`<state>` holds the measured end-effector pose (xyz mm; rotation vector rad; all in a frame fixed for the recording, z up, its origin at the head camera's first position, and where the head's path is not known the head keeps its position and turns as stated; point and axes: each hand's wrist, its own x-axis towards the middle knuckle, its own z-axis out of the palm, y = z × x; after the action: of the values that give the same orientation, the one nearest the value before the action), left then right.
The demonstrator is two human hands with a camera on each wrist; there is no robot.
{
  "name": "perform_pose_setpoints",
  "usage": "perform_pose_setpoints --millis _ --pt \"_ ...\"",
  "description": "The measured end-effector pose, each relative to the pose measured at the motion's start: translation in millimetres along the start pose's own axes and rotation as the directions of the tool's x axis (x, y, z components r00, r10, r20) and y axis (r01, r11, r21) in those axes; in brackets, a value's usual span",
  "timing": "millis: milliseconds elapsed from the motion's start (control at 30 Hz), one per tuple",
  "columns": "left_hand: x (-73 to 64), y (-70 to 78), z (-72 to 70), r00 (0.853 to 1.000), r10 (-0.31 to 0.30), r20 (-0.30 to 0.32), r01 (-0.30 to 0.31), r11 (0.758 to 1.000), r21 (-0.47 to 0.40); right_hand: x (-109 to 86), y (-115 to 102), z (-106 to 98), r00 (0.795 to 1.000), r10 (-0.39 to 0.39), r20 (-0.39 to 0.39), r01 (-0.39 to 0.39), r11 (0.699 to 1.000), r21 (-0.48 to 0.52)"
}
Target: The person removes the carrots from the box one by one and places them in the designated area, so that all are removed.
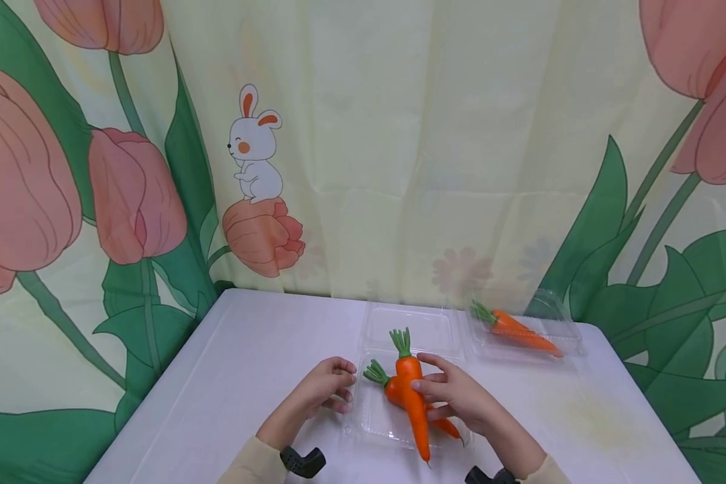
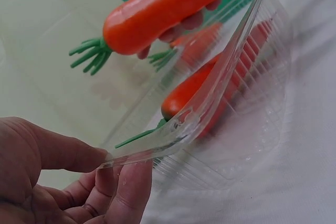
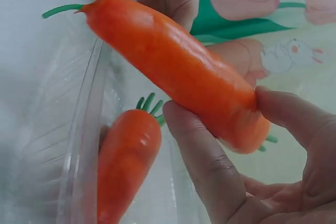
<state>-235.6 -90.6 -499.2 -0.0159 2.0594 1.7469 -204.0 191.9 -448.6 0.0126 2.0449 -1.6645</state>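
Note:
In the head view my right hand (image 1: 460, 396) grips an orange toy carrot (image 1: 416, 411) with a green top, held above an opened clear plastic clamshell box (image 1: 372, 420). The thumb and fingers pinch its thick end in the right wrist view. A second carrot (image 1: 393, 390) lies slanted inside that box, partly hidden behind the held one. My left hand (image 1: 323, 390) is at the box's left side. Seen from the left wrist, its thumb and fingers pinch the clear rim (image 2: 152, 153) at a corner. The raised lid (image 1: 411, 327) extends toward the back.
Another clear box (image 1: 571, 339) with a carrot (image 1: 517, 329) inside stands at the back right of the white table (image 1: 266, 343). A curtain (image 1: 460, 134) printed with tulips and a rabbit hangs behind the table.

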Motion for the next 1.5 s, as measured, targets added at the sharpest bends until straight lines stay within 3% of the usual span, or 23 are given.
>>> perform_pose_setpoints --millis 367,833,1133,1500 --pt "0.7 -1.2 0.0 1.0 -0.002 -0.011 0.003 1.0 0.01 -9.6 10 -23 1.0 -0.007 0.021 0.005 0.996 0.092" --pt "3.0 -2.6 1.1 1.0 -0.006 -0.006 0.006 1.0 0.008 -29.0 30 -63 0.996 0.046 -0.083 -0.032 0.986 0.161" --pt "0.9 -0.3 0.0 1.0 -0.008 -0.008 0.008 1.0 0.001 -42.1 45 -88 0.968 0.107 -0.227 -0.078 0.988 0.132" --pt "-0.1 -0.1 0.7 1.0 -0.007 -0.001 0.007 1.0 0.001 -53.5 66 -112 0.933 0.193 -0.305 -0.194 0.981 0.025"
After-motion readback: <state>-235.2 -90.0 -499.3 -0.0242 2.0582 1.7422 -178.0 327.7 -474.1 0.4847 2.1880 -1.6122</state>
